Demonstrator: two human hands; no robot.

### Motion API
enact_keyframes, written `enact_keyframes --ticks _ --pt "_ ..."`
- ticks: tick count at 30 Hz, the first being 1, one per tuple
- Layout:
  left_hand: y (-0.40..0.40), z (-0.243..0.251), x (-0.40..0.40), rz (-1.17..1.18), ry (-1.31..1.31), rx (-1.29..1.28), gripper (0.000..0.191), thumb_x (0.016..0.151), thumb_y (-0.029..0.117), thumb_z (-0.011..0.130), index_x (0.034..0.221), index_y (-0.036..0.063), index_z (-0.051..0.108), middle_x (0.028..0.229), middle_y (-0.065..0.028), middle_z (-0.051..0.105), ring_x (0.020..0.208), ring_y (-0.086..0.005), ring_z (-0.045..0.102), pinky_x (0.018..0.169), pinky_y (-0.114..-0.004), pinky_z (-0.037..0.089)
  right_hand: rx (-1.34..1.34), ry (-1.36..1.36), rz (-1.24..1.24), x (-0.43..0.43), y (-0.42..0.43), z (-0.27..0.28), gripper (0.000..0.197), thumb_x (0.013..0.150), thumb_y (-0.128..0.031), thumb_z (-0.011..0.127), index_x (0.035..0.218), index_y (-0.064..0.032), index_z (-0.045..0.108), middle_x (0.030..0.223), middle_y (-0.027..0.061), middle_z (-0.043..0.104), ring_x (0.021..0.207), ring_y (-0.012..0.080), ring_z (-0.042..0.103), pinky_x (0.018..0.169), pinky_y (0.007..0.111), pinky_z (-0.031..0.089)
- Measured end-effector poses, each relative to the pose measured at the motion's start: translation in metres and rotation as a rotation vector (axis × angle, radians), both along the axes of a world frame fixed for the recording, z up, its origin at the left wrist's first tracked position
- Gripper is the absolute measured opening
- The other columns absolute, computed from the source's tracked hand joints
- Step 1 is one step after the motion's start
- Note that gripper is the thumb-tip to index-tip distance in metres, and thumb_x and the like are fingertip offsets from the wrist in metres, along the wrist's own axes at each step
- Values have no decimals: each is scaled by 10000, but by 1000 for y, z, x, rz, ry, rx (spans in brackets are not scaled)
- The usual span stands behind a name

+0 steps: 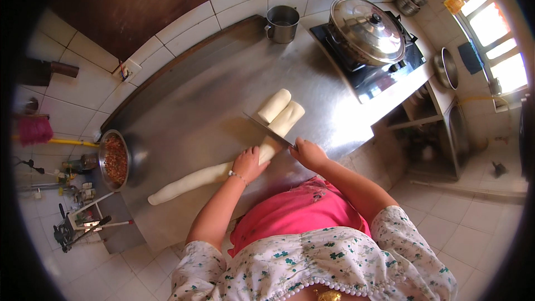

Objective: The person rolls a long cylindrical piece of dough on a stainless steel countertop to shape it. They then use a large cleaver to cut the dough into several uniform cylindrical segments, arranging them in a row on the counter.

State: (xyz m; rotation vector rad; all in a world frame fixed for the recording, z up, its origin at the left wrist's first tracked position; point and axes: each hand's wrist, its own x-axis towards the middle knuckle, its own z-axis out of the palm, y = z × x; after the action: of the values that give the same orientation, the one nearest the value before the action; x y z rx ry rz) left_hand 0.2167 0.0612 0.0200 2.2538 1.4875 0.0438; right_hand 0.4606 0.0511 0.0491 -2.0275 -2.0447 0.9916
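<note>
A long roll of pale dough lies across the stainless steel worktop. My left hand rests on the roll, its fingers over the top and the thumb apart. The handle of a knife with a broad blade is in my right hand. That blade lies across the dough just beyond my left hand, between the roll and a thick piece of dough; whether it has passed fully through is hidden. Beside that piece sits a separate short dough log.
A steel bowl of chopped red filling stands at the left end. Toward the wall is a metal mug. A large lidded pan sits on the black gas hob at right. The worktop's front edge runs by my apron.
</note>
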Motion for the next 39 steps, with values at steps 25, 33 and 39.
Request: enact_keyframes --ticks 25,33,39 --pt "-19 1 73 23 32 257 646 785 444 744 1247 53 518 1161 -115 560 1040 -305 560 857 -451 452 11 419 -602 165 -50 67 338 969 -294 610 828 6 543 535 30 503 462 91 493 440 290 389" --pt "-13 -8 77 115 53 123 587 792 501 721 1092 35 528 1022 -145 597 963 -330 595 831 -454 476 -29 256 -316 142 -56 56 341 930 -307 637 862 19 565 579 189 544 497 288 550 503 390 438" --pt "-13 -21 69 107 -52 208 595 798 524 703 1055 17 528 965 -159 604 907 -339 610 763 -452 509 -110 97 -16 93 -59 75 384 936 -401 580 951 -18 595 851 255 666 819 441 651 736 508 508"
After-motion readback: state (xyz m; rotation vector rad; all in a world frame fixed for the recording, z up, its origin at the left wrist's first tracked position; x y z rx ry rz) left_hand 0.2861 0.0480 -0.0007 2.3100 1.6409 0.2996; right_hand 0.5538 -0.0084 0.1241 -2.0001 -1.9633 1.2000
